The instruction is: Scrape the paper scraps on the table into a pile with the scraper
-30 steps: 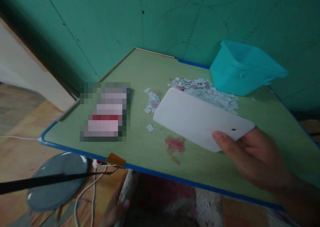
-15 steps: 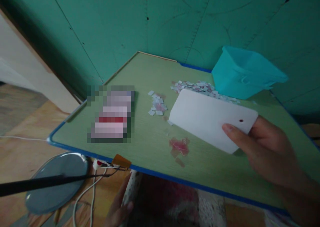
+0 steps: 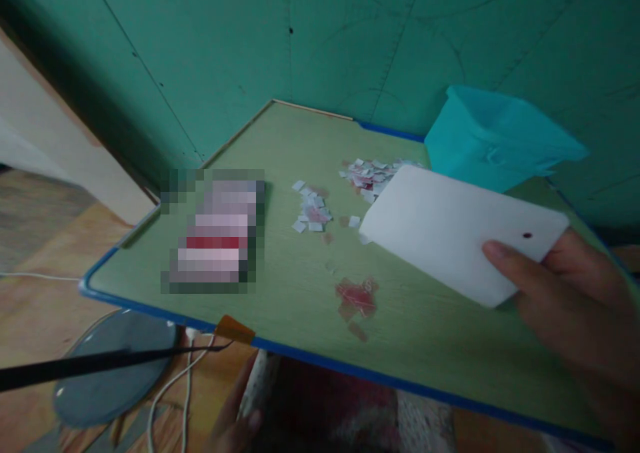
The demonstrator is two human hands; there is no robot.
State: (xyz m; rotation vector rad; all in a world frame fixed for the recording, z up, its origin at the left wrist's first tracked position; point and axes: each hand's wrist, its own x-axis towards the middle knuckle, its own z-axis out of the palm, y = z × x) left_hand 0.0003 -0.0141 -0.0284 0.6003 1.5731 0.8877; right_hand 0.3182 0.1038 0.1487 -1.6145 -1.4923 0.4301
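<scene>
Right hand (image 3: 575,306) grips white card (image 3: 460,230) end, above paper scraps (image 3: 373,172).

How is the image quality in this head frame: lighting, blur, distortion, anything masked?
Head view: dim, flat light with a green cast and no glare; soft overall, the right hand and white card slightly blurred; table edge bowed by the wide lens; one patch on the table is pixelated.
</scene>
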